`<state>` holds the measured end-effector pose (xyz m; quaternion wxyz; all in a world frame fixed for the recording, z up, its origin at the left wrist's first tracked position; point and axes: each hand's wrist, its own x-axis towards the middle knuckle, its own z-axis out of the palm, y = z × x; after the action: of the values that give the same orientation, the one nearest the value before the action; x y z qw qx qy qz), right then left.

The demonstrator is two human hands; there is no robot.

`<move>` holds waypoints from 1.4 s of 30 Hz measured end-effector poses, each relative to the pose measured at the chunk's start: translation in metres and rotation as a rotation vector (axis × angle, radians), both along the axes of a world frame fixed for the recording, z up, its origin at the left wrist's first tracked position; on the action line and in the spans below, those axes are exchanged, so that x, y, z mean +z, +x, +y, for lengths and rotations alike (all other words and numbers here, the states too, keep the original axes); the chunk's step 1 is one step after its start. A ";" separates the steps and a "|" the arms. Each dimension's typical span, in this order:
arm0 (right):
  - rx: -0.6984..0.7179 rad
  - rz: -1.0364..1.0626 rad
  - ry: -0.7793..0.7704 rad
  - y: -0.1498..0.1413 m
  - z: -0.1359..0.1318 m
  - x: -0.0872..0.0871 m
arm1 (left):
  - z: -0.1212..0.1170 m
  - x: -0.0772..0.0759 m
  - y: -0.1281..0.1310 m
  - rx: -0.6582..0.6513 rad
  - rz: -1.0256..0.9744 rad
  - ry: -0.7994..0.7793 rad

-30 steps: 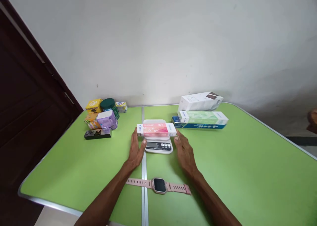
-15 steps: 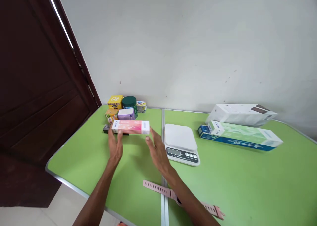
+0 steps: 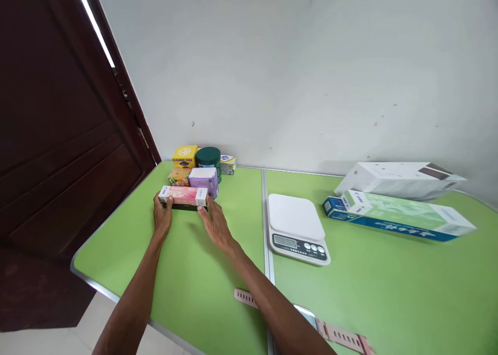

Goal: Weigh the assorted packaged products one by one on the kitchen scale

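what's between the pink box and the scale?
Head view: right hand at the pink box, then bare green tabletop and the metal seam beside the scale.

At near left, the green table [image 3: 187,293] is open. Between the purple pack [image 3: 204,179] and the white scale [image 3: 296,217] lies 1 bare lane; at far right, 3 long boxes [image 3: 404,210] block the way.

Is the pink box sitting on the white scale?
No, the scale is bare, while the left hand and right hand hold the pink box off to its side.
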<state>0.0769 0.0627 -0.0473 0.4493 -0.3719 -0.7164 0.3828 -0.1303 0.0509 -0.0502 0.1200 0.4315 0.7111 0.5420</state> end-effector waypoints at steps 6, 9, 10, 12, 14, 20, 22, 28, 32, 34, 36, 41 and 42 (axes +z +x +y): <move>0.028 -0.016 -0.063 0.041 -0.019 0.003 | -0.003 -0.001 0.004 0.172 0.001 0.147; -0.026 -0.050 0.083 0.095 -0.043 0.015 | -0.011 0.004 0.012 0.221 0.189 0.233; -0.080 -0.061 0.140 0.119 -0.050 0.020 | -0.014 0.007 0.019 0.213 0.256 0.261; -0.260 -0.080 0.227 0.171 -0.058 0.029 | -0.020 0.018 0.041 0.167 0.349 0.321; -0.532 -0.086 0.274 0.230 -0.058 0.032 | -0.025 0.031 0.077 0.082 0.379 0.373; -1.316 -0.021 0.264 0.378 -0.030 0.000 | -0.025 0.054 0.231 -0.449 0.210 0.338; -1.402 0.060 0.169 0.401 -0.019 -0.015 | -0.019 0.055 0.281 -0.636 0.139 0.238; -1.327 0.159 0.047 0.424 0.011 -0.034 | 0.016 0.052 0.393 -0.929 -0.034 -0.105; -1.293 0.165 0.050 0.430 0.022 -0.036 | 0.043 0.046 0.432 -0.967 -0.031 -0.224; -1.279 0.163 0.057 0.431 0.025 -0.036 | 0.053 0.043 0.445 -0.962 -0.015 -0.247; -1.263 0.160 0.060 0.431 0.025 -0.035 | 0.061 0.041 0.455 -0.966 -0.015 -0.266; -1.251 0.167 0.078 0.428 0.019 -0.027 | 0.065 0.039 0.467 -0.981 -0.050 -0.272; -1.257 0.171 0.084 0.426 0.016 -0.025 | 0.063 0.041 0.467 -0.985 -0.048 -0.273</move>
<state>0.5034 0.0788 -0.0723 0.6582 -0.6715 -0.3373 0.0461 0.3363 0.1144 -0.0090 0.4326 0.6833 0.4847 0.3330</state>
